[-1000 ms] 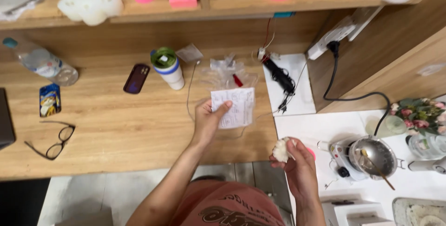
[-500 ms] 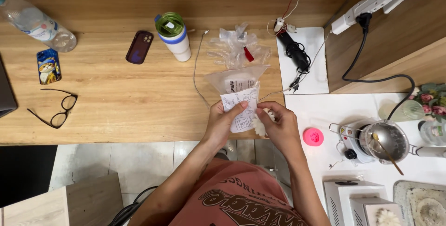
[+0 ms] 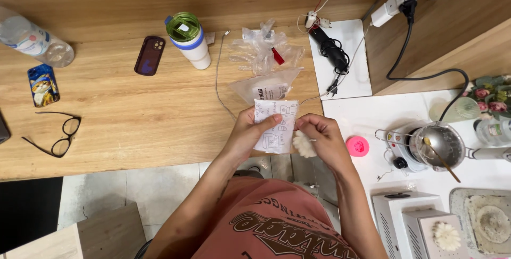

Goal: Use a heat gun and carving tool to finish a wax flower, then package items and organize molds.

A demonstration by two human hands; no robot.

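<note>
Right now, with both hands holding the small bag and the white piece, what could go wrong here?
1. The left hand and right hand hold the bag past the table edge, so the white piece could fall to the floor.
2. The piece looks soft; pinching may dent it.
3. The cable lies close to the pot; a snag might tip it.

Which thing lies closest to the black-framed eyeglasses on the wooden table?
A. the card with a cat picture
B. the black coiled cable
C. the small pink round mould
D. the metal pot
A: the card with a cat picture lies just above the black-framed eyeglasses at the left of the wooden table, with the other three far to the right.
</note>
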